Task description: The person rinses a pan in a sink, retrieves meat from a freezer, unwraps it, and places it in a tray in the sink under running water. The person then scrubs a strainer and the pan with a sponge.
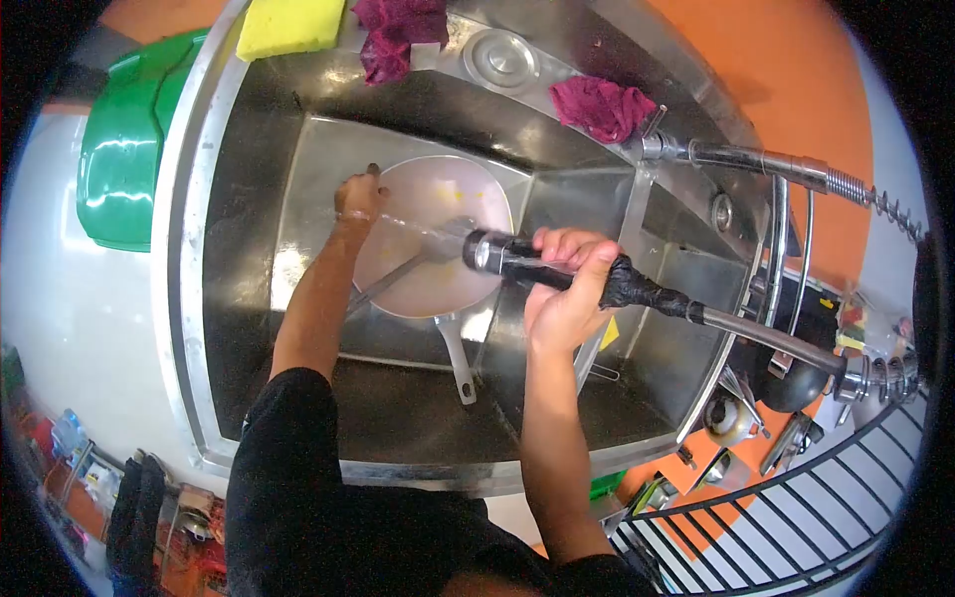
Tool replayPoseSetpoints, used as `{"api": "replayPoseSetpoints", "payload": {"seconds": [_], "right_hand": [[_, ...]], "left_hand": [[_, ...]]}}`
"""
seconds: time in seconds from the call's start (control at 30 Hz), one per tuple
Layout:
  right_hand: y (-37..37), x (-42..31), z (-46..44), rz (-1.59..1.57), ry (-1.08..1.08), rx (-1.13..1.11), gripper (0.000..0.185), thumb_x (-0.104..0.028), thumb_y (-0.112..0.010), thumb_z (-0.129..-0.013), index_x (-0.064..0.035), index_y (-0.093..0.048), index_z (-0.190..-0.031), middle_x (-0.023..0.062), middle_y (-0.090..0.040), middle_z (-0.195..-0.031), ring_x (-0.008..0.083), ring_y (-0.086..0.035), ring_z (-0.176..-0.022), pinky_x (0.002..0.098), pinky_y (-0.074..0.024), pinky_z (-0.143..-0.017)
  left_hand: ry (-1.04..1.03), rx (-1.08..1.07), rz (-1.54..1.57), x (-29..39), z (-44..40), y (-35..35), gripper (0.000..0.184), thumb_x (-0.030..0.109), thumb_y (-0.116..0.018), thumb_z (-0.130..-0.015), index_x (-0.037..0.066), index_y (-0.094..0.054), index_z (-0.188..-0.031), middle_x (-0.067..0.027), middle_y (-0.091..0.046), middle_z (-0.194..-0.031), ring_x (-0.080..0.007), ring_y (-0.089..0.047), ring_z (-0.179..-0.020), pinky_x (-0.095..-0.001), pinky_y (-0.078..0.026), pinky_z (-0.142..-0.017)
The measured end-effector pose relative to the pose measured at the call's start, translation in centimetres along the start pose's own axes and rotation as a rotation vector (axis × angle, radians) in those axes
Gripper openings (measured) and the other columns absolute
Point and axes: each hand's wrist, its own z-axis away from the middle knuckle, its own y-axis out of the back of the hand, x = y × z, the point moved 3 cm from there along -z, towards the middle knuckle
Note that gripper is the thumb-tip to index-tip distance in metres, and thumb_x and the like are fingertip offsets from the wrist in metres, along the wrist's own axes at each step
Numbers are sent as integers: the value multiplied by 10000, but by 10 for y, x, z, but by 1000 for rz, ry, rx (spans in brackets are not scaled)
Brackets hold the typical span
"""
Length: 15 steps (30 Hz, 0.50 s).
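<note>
My right hand [572,289] is wrapped around the black handle of a sink sprayer [512,257], which points left over the pan. A thin jet of water [408,227] runs from its nozzle towards my left hand [360,197]. That hand is closed at the upper left rim of a round, pale-coated frying pan [423,184]. A small dark bit shows at its fingers, but what they grip cannot be made out. The pan lies in the metal sink, its light handle [455,360] pointing towards me. Across the pan runs a grey utensil handle [388,284], its head blurred beneath the spray.
Along the back edge of the steel sink [249,189] lie a yellow sponge [290,27], one purple cloth [398,35] and another purple cloth [602,107]. A green bin [124,149] stands left. The tap [736,157] and sprayer hose are at right, above a black rack [776,517].
</note>
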Motion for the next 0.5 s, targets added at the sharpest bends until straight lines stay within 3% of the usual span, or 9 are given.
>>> {"api": "replayPoseSetpoints", "payload": {"seconds": [0.07, 0.17, 0.23, 0.3, 0.37, 0.4, 0.47, 0.5], "right_hand": [[5, 1, 10, -45, -101, -37, 371, -351, -495, -925, -70, -386, -707, 55, -412, -665, 177, -420, -606, 360, -395, -618], [10, 0, 20, -57, -180, -55, 352, -323, -494, -929, -68, -387, -710, 51, -397, -643, 172, -405, -574, 338, -372, -562], [9, -7, 21, -55, -199, -137, 338, -297, -500, -930, -58, -401, -712, 48, -397, -631, 168, -406, -563, 328, -367, -546], [15, -13, 22, 28, -225, -70, 332, -279, -506, -929, -48, -410, -710, 47, -397, -617, 163, -406, -555, 322, -367, -535], [19, -18, 18, 65, -214, -37, 319, -240, -529, -921, -28, -425, -707, 53, -416, -600, 154, -412, -537, 309, -377, -511], [25, -19, 18, 133, -201, -7, 278, -211, -550, -908, -21, -443, -736, 53, -441, -605, 151, -431, -536, 299, -387, -505], [41, -17, 16, 271, -175, 46, 204, -155, -593, -882, -9, -479, -795, 52, -491, -613, 145, -470, -534, 280, -408, -491], [44, -18, 14, 231, -168, 49, 204, -159, -599, -879, -11, -482, -803, 57, -506, -610, 146, -494, -541, 279, -406, -480]], "left_hand": [[-34, -23, 28, -6, -4, -12, 305, 185, -564, -815, 35, -509, -1075, -189, -641, -778, -385, -626, -781, -468, -512, -694], [7, -205, 206, -24, 3, -20, 399, 148, -523, -831, 11, -426, -1192, -273, -598, -989, -390, -591, -945, -461, -492, -794], [-122, 33, 265, -32, 36, -16, 477, 170, -520, -836, 10, -379, -1263, -309, -471, -1175, -369, -486, -1118, -458, -409, -923], [-228, 92, 51, -23, 82, 0, 552, 202, -524, -837, 11, -333, -1318, -308, -345, -1319, -346, -365, -1249, -452, -307, -1022], [-301, -16, -428, 7, 123, 29, 626, 243, -536, -834, 13, -286, -1360, -269, -221, -1419, -322, -229, -1340, -445, -187, -1093], [-438, 75, -298, 5, 137, 11, 635, 274, -537, -838, 11, -286, -1359, -252, -262, -1409, -320, -230, -1339, -442, -170, -1097], [-593, -124, -168, 17, 158, -13, 640, 308, -546, -838, 8, -307, -1349, -230, -316, -1392, -323, -238, -1334, -435, -159, -1100], [-609, -415, -169, 30, 169, -32, 634, 312, -555, -833, 8, -327, -1341, -226, -329, -1386, -328, -245, -1330, -430, -166, -1099]]}}
